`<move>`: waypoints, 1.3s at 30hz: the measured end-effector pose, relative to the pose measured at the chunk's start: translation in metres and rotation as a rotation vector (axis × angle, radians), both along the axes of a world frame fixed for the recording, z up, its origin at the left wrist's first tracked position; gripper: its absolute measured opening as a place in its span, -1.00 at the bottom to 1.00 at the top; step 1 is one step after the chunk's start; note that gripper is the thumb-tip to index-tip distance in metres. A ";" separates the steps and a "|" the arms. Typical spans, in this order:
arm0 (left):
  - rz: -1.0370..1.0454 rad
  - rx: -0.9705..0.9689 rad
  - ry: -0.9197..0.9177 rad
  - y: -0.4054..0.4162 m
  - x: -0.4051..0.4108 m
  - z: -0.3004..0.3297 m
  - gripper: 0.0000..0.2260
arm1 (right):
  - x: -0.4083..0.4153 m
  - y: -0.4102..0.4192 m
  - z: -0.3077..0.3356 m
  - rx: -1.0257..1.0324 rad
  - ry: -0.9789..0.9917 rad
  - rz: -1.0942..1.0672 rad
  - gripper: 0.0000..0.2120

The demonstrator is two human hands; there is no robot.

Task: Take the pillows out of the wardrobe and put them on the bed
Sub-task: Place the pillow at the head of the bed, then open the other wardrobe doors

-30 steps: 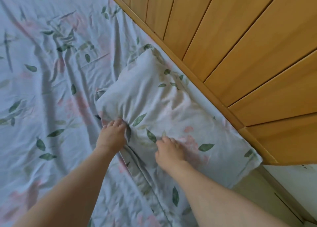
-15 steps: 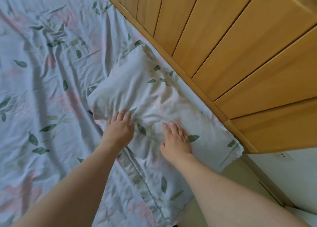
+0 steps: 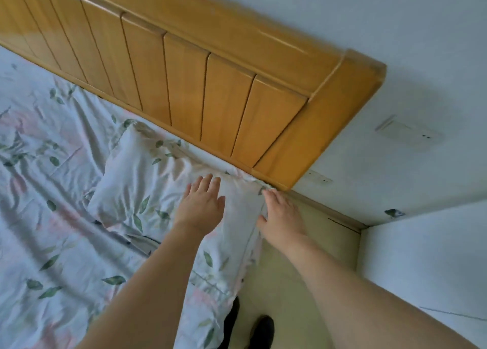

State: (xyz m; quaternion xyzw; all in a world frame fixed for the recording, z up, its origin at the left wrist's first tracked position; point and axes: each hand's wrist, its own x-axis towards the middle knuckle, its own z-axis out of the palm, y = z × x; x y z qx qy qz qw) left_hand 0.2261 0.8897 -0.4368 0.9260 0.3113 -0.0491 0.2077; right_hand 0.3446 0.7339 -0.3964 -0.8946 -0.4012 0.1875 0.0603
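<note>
Lying on the leaf-printed pale bedsheet (image 3: 39, 243), the matching white leaf-patterned pillow (image 3: 137, 180) sits against the slatted honey-coloured wooden headboard (image 3: 184, 85). Left hand (image 3: 201, 206) rests flat on its near end, fingers straight. Right hand (image 3: 282, 217) touches the pillow's end at the bed's edge, fingers extended, gripping nothing.

One pillow (image 3: 147, 185) on one bed (image 3: 52, 243). One wooden headboard (image 3: 200, 90). Two hands: left hand (image 3: 201, 207), right hand (image 3: 280, 217). Two dark shoes (image 3: 247, 327) on the floor. Two wall sockets (image 3: 409, 132).
</note>
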 end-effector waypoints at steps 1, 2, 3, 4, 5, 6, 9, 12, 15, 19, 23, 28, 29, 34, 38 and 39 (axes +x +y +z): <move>-0.056 0.015 0.006 -0.011 0.011 0.012 -0.51 | 0.006 -0.016 0.010 0.016 -0.011 -0.038 -0.46; -0.124 0.030 0.000 -0.022 0.024 0.024 -0.51 | 0.013 -0.032 0.022 0.022 -0.022 -0.080 -0.46; -0.179 0.045 -0.015 -0.034 0.037 0.035 -0.51 | 0.021 -0.050 0.032 0.031 -0.031 -0.124 -0.46; -0.230 0.062 -0.037 -0.045 0.051 0.046 -0.52 | 0.030 -0.066 0.042 0.041 -0.039 -0.167 -0.45; -0.269 0.073 -0.051 -0.057 0.064 0.057 -0.53 | 0.037 -0.082 0.050 0.045 -0.043 -0.203 -0.45; -0.306 0.085 -0.061 -0.069 0.077 0.068 -0.53 | 0.044 -0.101 0.058 0.048 -0.051 -0.234 -0.45; -0.401 0.120 -0.083 -0.112 0.117 0.097 -0.53 | 0.059 -0.161 0.082 0.052 -0.085 -0.298 -0.46; -0.525 0.152 -0.133 -0.164 0.155 0.125 -0.54 | 0.070 -0.228 0.105 0.079 -0.101 -0.427 -0.44; -0.667 0.182 -0.201 -0.228 0.193 0.153 -0.54 | 0.079 -0.295 0.126 0.115 -0.146 -0.554 -0.44; -0.844 0.227 -0.258 -0.316 0.233 0.183 -0.53 | 0.085 -0.377 0.143 0.169 -0.211 -0.713 -0.47; -1.008 0.279 -0.316 -0.400 0.255 0.199 -0.52 | 0.081 -0.448 0.149 0.181 -0.192 -0.870 -0.46; -1.211 0.286 -0.325 -0.469 0.276 0.206 -0.52 | 0.086 -0.503 0.160 0.213 -0.153 -1.047 -0.44; -1.240 0.287 -0.334 -0.479 0.284 0.209 -0.52 | 0.089 -0.511 0.163 0.218 -0.142 -1.072 -0.45; -1.409 0.285 -0.460 -0.522 0.344 0.246 -0.54 | 0.110 -0.543 0.186 0.297 -0.090 -1.223 -0.45; -1.494 0.242 -0.603 -0.555 0.386 0.302 -0.51 | 0.132 -0.558 0.213 0.411 -0.067 -1.325 -0.48; -1.502 0.223 -0.639 -0.561 0.395 0.318 -0.51 | 0.139 -0.561 0.221 0.444 -0.072 -1.346 -0.49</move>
